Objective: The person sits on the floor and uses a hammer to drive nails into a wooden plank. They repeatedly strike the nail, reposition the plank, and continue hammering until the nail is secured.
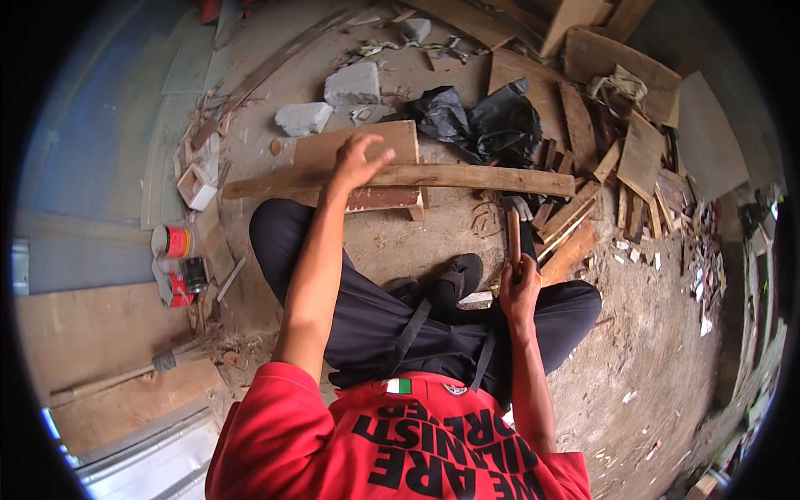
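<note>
Far left from where I stand: red-and-yellow tin (177,242), dark can (196,275) just beside it, small open wooden box (197,188) further up. Next, two grey blocks (352,84) on the ground past the work, not in use.

Middle: long plank (483,177) lies crosswise over a low wooden bench (396,142), overhanging both sides. Left hand (358,167) is over the plank, fingers spread and thumb apart, not gripping; palm contact, can't tell. Black plastic sheet (504,125) crumpled behind the plank's right half.

Right: right hand (522,287) is closed round the handle of what looks like a hammer (514,237), head pointing away from the body, below the plank's right end, apart from the bench. Scrap wood pile (637,158) heaped beyond.

Progress, my call: early or between strokes. Done: plank laid across the bench, tool in hand. Left: any actual hammering on the plank, since I see no nail or joint; too small to rule one out. Plank looks whole.
</note>
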Available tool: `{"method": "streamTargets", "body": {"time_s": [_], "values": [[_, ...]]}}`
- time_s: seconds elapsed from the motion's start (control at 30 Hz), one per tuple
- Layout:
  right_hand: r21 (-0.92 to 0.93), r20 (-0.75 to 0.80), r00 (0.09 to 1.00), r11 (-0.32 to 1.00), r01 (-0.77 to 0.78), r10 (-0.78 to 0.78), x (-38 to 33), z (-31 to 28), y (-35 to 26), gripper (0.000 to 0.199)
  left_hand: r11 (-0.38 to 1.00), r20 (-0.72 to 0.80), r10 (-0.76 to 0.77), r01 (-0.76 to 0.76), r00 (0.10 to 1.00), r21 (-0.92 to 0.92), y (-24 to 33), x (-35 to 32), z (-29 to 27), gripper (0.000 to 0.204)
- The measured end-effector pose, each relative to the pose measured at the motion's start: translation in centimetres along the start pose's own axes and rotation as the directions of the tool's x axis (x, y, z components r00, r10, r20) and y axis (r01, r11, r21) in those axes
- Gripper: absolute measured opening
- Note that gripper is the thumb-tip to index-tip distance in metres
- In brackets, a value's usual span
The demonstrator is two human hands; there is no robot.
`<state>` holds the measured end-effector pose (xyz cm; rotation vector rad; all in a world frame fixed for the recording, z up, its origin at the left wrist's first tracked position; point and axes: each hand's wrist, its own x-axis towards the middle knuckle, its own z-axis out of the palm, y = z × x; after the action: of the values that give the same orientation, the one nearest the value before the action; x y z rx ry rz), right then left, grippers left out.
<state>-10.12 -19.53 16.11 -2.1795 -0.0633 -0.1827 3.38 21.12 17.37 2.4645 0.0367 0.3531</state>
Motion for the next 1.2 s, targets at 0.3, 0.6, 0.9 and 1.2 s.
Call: {"method": "streamTargets", "body": {"time_s": [0.3, 0.6, 0.9, 1.2], "values": [[0.090, 0.432, 0.847, 0.950, 0.300, -0.308, 7.5, 3.4, -7.9, 0.027, 0.931, -0.666, -0.095, 0.303, 0.740, 0.204, -7.8, -3.1, 0.1, 0.027], [-0.137, 0.699, 0.641, 0.820, 0.555, -0.317, 12.5, 6.0, -13.3, 0.023, 0.972, -0.452, -0.133, 0.206, 0.882, 0.116, -5.5, -0.8, 3.8, 0.035], [-0.278, 0.837, 0.527, 0.714, 0.642, -0.147, 17.7, 3.8, -18.7, 0.011, 0.884, -0.530, -0.236, 0.406, 0.815, 0.231, -4.3, -0.4, 4.9, 0.036], [-0.286, 0.894, 0.422, 0.532, 0.797, -0.151, 19.4, 2.4, -20.5, 0.010, 0.823, -0.435, -0.324, 0.477, 0.840, 0.308, -3.3, -0.4, 3.2, 0.031]]}}
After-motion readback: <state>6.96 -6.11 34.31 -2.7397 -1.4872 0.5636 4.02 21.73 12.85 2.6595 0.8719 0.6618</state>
